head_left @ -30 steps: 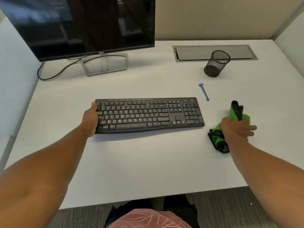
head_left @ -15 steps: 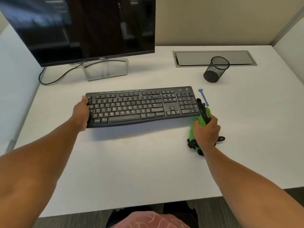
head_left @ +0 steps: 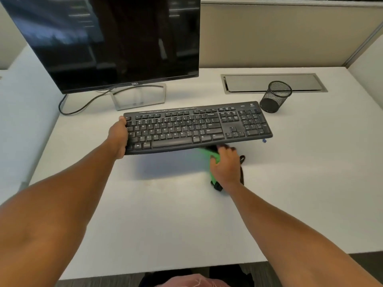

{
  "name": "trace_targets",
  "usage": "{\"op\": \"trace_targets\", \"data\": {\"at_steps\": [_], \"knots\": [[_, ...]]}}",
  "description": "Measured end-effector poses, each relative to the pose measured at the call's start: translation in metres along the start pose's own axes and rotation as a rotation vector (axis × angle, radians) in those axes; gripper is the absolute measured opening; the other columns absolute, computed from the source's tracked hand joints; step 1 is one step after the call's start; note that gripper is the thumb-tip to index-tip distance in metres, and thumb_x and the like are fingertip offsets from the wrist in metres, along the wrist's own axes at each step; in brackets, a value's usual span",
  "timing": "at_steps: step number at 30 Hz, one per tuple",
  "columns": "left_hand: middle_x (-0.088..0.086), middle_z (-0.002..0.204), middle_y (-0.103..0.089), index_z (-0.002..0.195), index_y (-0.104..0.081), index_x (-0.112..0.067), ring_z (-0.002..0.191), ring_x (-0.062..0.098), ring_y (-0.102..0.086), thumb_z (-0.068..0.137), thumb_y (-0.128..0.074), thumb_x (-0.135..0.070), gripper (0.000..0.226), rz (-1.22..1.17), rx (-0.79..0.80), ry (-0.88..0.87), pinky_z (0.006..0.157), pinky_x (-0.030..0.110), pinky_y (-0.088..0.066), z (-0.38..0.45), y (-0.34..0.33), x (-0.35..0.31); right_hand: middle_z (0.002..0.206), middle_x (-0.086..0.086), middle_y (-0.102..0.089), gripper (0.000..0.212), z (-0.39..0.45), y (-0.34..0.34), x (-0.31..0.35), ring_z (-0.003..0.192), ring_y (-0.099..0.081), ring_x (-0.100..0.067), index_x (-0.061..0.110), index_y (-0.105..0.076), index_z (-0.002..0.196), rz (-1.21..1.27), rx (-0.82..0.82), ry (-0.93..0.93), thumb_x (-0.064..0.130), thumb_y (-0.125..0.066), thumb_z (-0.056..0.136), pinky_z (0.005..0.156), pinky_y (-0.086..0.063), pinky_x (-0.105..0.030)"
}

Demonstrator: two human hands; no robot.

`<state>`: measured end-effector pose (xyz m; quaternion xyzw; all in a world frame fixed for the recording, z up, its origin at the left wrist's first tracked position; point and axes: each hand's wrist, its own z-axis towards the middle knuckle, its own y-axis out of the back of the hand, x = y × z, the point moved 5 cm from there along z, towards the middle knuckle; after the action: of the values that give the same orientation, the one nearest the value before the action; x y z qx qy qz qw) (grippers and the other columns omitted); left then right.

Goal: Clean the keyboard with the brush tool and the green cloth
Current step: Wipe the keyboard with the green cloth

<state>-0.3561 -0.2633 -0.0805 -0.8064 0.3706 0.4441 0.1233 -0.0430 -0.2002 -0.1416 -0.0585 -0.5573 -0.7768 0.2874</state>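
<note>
Keyboard (head_left: 196, 127) gripped at nine o'clock by left hand (head_left: 118, 137); right hand (head_left: 224, 166) clutching green cloth (head_left: 211, 155) underneath; mesh cup (head_left: 275, 97) at two o'clock on worktop (head_left: 165, 214).

White desk (head_left: 165, 224) w/ a dark Dell monitor (head_left: 116, 38) at back left, screen off, on a silver open-frame stand (head_left: 138, 98); black cable (head_left: 83, 106) loops from behind the stand toward the left edge. Back right: metal cable-tray flap (head_left: 273, 82) set flush in the desk top. Black mesh pen cup (head_left: 275, 96) stands just in front of it, overlapping its near edge. Beige partition (head_left: 279, 36) behind, white side panel at right. Dark grey carpet (head_left: 99, 283) below the near desk edge
</note>
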Motion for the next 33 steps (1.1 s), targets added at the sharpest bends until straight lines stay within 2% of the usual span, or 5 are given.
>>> {"op": "trace_targets", "data": {"at_steps": [9,17,25,29,33], "knots": [[0.0,0.085,-0.075,0.101,-0.063,-0.026,0.061,0.014,-0.074,0.108,-0.031,-0.045,0.037,-0.028,0.008,0.034,0.049,0.029,-0.057,0.001,-0.009,-0.005,0.144,-0.019,-0.041,0.075,0.044,-0.021,-0.066,0.129,-0.04,-0.038,0.006,-0.034,0.144,-0.167,0.208,-0.52,0.052,-0.051,0.087,0.104,-0.035,-0.049],[0.001,0.088,-0.077,0.103,-0.063,-0.027,0.071,0.019,-0.076,0.108,-0.03,-0.046,0.038,-0.023,0.01,0.055,0.065,0.037,-0.063,0.011,-0.014,-0.008,0.118,-0.014,-0.061,0.047,0.035,-0.082,0.101,0.117,-0.052,-0.029,0.006,-0.056,0.112,-0.082,0.773,0.003,0.046,-0.034,0.101,0.104,-0.038,-0.035],[0.001,0.088,-0.076,0.105,-0.062,-0.025,0.064,0.017,-0.075,0.108,-0.029,-0.045,0.038,-0.034,0.008,0.063,0.053,0.033,-0.06,0.019,-0.011,-0.015,0.08,-0.004,-0.06,0.024,0.095,-0.073,0.006,0.087,-0.06,-0.028,0.017,-0.053,0.079,-0.218,0.375,-0.373,0.032,-0.043,0.096,0.078,-0.044,-0.036],[0.0,0.084,-0.076,0.101,-0.064,-0.026,0.063,0.016,-0.075,0.108,-0.03,-0.045,0.04,-0.047,0.006,0.078,0.049,0.032,-0.058,0.025,-0.01,-0.013,0.069,0.004,-0.047,0.034,0.103,-0.128,-0.027,0.062,-0.056,-0.01,0.023,-0.037,0.068,0.163,0.582,-0.583,0.029,-0.032,0.102,0.059,-0.044,-0.024],[-0.001,0.077,-0.076,0.098,-0.063,-0.026,0.063,0.017,-0.075,0.109,-0.029,-0.044,0.04,-0.052,0.015,0.084,0.048,0.032,-0.057,0.027,-0.012,-0.014,0.084,0.009,-0.045,0.039,0.101,-0.144,0.043,0.069,-0.054,0.001,0.024,-0.038,0.079,0.41,0.645,-0.302,0.004,-0.019,0.106,0.065,-0.053,-0.013]]}}
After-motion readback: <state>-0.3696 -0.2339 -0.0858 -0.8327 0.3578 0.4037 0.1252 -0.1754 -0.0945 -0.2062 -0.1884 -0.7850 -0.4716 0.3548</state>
